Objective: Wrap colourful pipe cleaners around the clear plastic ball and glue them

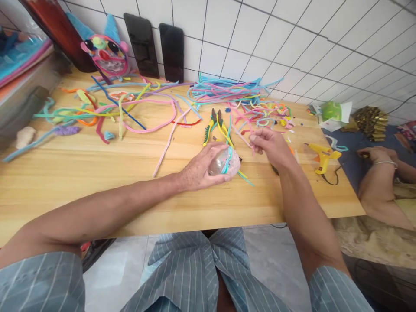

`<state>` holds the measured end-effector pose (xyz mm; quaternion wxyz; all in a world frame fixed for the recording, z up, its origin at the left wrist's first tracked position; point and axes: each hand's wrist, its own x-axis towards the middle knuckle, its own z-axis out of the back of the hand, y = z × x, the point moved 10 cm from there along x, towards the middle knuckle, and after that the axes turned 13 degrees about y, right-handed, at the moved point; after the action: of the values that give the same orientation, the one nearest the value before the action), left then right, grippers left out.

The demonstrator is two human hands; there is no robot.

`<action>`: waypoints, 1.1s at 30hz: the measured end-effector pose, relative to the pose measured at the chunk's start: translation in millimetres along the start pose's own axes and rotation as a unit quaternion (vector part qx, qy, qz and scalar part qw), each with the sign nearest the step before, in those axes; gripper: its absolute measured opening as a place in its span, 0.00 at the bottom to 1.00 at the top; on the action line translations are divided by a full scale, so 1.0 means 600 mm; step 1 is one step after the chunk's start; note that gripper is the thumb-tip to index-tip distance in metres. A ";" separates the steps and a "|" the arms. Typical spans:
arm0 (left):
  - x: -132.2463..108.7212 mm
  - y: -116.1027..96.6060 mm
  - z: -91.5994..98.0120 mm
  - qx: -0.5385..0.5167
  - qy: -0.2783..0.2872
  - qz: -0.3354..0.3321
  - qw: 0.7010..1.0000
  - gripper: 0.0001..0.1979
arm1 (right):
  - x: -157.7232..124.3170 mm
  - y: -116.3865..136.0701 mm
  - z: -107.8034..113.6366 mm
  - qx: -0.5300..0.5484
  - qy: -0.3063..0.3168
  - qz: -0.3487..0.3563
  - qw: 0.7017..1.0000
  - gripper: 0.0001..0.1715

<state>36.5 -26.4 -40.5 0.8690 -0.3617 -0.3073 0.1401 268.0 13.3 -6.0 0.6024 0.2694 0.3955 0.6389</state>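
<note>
Wearer's shirt (182, 281): muted blue-grey cloth, ruled with thin pale stripes, cut loose. Below the near edge of the surface (130, 156) the front fell in soft folds and parted toward the bottom into two flaps; a dark, narrow gap showed between, contents unclear. Stripes slanted differently on either side. Left sleeve (42, 281) was short and wide, ending near the elbow, a faint dotted row crossing it close to the hem. Right sleeve (338, 290) matched: same cloth, same striping, similar length. Forearms (113, 208) were bare, as were left hand (204, 169) and right hand (271, 145).
</note>
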 end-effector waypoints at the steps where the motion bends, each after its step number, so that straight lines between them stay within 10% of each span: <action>1: 0.000 0.000 0.000 -0.004 -0.004 -0.002 1.000 0.41 | -0.005 0.013 -0.003 0.087 0.012 0.015 0.996 0.16; 10: 0.004 0.001 0.002 -0.001 -0.027 0.002 1.000 0.38 | -0.038 0.103 -0.082 0.229 0.047 0.095 0.968 0.21; 33: 0.004 -0.012 0.009 0.016 -0.051 -0.048 0.997 0.36 | -0.057 0.075 -0.080 0.254 -0.035 0.161 0.953 0.11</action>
<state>35.0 -27.5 -31.3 0.8635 -0.3255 -0.3657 0.1211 208.1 -27.3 10.2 0.4169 0.4958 0.4745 0.5960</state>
